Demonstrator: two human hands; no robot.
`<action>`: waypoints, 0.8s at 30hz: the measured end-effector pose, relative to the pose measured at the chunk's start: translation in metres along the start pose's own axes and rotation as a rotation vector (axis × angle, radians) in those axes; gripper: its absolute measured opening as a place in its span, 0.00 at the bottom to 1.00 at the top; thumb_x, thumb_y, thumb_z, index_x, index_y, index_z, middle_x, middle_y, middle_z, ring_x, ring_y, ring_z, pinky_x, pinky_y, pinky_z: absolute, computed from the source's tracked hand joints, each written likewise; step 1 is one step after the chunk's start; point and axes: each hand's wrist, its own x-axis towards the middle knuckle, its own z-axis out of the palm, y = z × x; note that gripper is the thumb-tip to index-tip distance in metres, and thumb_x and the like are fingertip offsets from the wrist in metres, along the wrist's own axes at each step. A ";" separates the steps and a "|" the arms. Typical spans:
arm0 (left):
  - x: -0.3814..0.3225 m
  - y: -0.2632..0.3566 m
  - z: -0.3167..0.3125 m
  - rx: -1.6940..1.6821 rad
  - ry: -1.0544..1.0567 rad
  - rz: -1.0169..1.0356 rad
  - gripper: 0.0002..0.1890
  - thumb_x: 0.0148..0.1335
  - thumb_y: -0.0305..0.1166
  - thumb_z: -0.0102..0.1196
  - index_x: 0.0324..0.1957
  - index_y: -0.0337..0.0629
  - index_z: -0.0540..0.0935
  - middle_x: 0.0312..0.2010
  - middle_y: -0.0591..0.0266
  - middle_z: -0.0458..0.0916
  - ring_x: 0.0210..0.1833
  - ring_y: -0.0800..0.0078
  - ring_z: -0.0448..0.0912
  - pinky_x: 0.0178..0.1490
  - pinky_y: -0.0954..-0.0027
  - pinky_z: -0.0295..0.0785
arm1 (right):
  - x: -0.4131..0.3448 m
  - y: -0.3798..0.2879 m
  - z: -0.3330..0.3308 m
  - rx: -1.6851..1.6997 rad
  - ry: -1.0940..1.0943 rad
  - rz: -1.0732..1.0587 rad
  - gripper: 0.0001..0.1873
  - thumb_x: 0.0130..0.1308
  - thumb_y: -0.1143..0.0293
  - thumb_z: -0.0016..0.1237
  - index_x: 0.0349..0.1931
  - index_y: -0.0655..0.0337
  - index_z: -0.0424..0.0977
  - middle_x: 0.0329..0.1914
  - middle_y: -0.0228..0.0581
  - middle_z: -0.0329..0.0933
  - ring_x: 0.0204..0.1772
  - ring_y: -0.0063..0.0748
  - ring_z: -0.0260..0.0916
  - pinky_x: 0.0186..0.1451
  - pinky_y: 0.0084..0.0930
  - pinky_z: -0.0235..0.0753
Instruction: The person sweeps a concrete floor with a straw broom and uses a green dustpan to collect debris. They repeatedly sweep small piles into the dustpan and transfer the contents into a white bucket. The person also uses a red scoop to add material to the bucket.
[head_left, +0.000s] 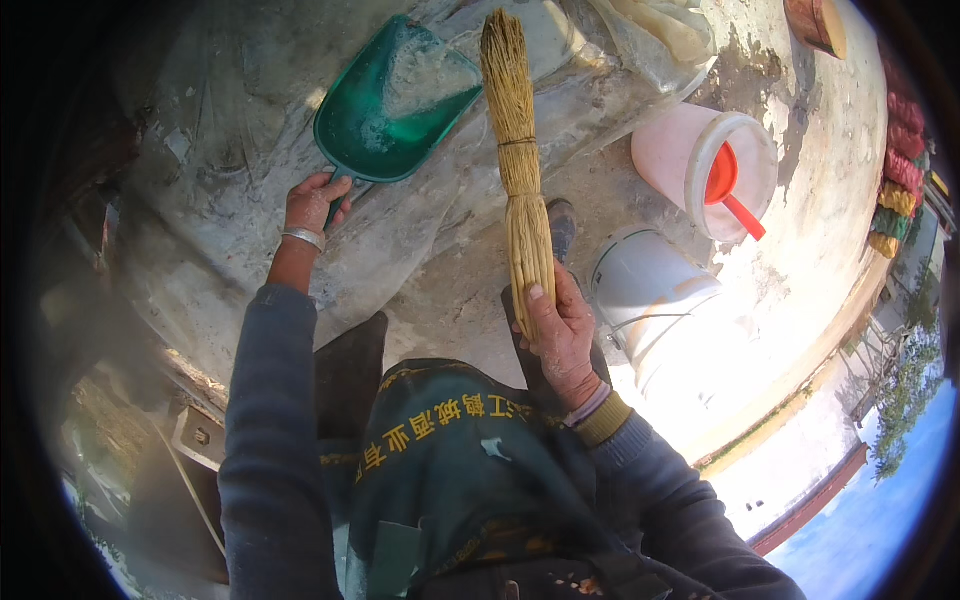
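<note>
My left hand grips the handle of a green plastic scoop. Pale powdery material lies in the scoop, mostly towards its open end. My right hand is closed around the lower stalks of a bound straw hand broom, its bristles pointing away from me beside the scoop's edge. Under both tools spreads a dusty, wrinkled plastic sheet.
To the right, a pinkish-white bucket holds a red plastic dipper. Nearer me is a white bucket with a wire handle. A reddish container is at the upper right, and colourful bundles line the right edge.
</note>
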 end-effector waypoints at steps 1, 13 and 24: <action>-0.006 0.011 -0.001 -0.007 -0.015 0.040 0.09 0.55 0.32 0.64 0.34 0.37 0.82 0.19 0.62 0.78 0.17 0.78 0.72 0.19 0.76 0.64 | -0.008 0.002 0.009 0.120 -0.010 0.029 0.26 0.69 0.63 0.44 0.65 0.59 0.59 0.33 0.30 0.74 0.24 0.18 0.69 0.20 0.15 0.68; -0.090 0.137 0.038 0.340 -0.232 0.297 0.08 0.57 0.34 0.61 0.32 0.41 0.79 0.21 0.67 0.75 0.21 0.81 0.69 0.25 0.78 0.61 | 0.006 0.010 0.023 0.677 0.109 0.328 0.15 0.68 0.54 0.43 0.44 0.55 0.68 0.24 0.33 0.71 0.20 0.25 0.69 0.17 0.22 0.68; -0.260 0.112 0.230 0.621 -0.673 0.408 0.13 0.50 0.27 0.67 0.38 0.33 0.82 0.26 0.64 0.80 0.26 0.80 0.74 0.30 0.77 0.69 | 0.000 0.029 0.030 0.744 -0.019 0.006 0.21 0.60 0.55 0.53 0.48 0.55 0.69 0.27 0.33 0.70 0.22 0.25 0.67 0.18 0.26 0.65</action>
